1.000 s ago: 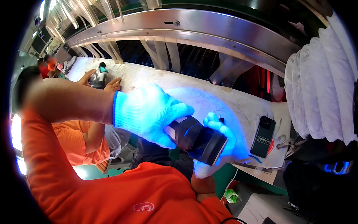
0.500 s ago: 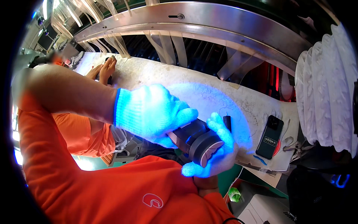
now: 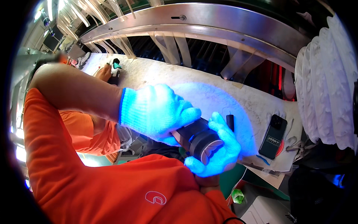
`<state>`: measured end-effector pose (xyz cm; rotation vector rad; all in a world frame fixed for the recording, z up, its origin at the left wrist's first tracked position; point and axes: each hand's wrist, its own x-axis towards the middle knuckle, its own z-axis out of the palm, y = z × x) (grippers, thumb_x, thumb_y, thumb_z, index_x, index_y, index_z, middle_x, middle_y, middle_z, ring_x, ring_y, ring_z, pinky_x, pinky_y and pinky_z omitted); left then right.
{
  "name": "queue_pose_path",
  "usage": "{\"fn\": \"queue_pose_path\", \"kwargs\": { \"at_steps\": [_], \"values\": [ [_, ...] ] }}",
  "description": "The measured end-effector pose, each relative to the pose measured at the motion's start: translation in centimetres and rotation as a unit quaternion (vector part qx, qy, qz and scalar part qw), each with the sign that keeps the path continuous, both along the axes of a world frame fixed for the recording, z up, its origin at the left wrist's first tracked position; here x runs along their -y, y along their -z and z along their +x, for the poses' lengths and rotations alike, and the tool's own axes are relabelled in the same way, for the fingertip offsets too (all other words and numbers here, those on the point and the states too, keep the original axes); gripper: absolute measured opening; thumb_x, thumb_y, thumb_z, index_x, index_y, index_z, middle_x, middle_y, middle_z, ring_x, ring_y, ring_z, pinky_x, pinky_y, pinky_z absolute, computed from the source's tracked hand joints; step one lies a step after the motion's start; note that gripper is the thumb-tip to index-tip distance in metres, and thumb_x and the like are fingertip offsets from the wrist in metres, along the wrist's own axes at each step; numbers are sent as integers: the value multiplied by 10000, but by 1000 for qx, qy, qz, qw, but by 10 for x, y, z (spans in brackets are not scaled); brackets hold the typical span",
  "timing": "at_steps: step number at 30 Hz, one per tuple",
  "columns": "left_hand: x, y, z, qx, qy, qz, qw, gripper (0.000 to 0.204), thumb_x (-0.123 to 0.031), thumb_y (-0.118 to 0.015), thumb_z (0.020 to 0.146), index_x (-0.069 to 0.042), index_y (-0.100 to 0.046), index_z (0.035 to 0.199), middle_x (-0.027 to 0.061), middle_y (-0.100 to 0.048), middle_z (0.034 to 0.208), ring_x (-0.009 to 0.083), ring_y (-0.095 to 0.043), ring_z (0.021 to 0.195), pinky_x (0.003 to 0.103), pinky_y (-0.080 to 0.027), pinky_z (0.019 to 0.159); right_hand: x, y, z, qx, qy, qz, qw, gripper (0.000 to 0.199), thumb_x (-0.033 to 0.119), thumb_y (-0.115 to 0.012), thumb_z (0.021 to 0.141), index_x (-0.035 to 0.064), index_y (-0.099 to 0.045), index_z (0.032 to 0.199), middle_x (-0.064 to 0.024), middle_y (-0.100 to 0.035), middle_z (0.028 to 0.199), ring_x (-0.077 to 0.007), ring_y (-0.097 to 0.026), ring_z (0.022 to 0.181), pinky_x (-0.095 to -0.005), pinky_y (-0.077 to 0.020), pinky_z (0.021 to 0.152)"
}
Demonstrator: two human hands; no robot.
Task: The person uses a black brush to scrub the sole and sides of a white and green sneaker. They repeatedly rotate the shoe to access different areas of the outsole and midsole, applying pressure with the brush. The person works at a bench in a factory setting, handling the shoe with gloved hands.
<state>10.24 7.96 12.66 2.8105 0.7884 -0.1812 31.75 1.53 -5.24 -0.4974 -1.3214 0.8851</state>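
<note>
Bathed in blue light, my left hand (image 3: 154, 112) wears a white knit glove and is closed around a black shoe (image 3: 197, 139). The thick black sole edge and a grey patch of the shoe's underside point toward the lower right. My right hand (image 3: 220, 149), gloved too, cups that end, with its thumb below and its fingers along the far side. Much of the shoe is hidden under my hands. Just beyond my right fingers lies a short black cylinder (image 3: 230, 122) with a thin metal tip, on the pale worktable (image 3: 186, 82).
A dark phone (image 3: 273, 138) lies at the right, near a blue strip (image 3: 263, 159) and small tools. A metal rail (image 3: 209, 22) with clear strip curtains runs behind. White ducting (image 3: 324, 89) hangs at the right. At the far left, a co-worker's hand (image 3: 104, 72) holds a white-and-teal shoe (image 3: 115, 71).
My hands keep nearly the same hold on the shoe; the whole view has shifted slightly. At the far left, the co-worker's shoe has come up into sight, showing its teal part.
</note>
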Motion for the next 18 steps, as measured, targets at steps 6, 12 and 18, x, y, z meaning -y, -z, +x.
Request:
{"fn": "queue_pose_path", "kwargs": {
  "at_steps": [6, 12, 18],
  "values": [
    [5, 1, 1, -1, 8, 5, 1000, 819, -510, -877, 884, 25, -596, 1436, 170, -787, 1106, 372, -817, 857, 451, -675, 687, 4, -2, -3, 4, 16, 28, 999, 1168, 640, -1022, 691, 11, -509, 1530, -257, -621, 1514, -445, -647, 1383, -574, -556, 1152],
    [6, 8, -1, 12, 5, -10, 1000, 817, -479, -893, 861, 15, -588, 1436, 157, -777, 1065, 370, -808, 832, 460, -660, 662, 7, 2, -10, 2, 40, 66, 997, 1178, 720, -975, 732, 46, -476, 1559, -240, -587, 1555, -446, -608, 1441, -587, -531, 1187],
    [8, 4, 23, 8, 14, -21, 1000, 670, -412, -906, 837, -8, -624, 1290, 154, -754, 975, 374, -779, 791, 487, -615, 628, 6, 10, 3, 20, 49, 68, 996, 1152, 737, -886, 834, 0, -456, 1608, -260, -555, 1594, -418, -582, 1467, -574, -497, 1228]
  ]
}}
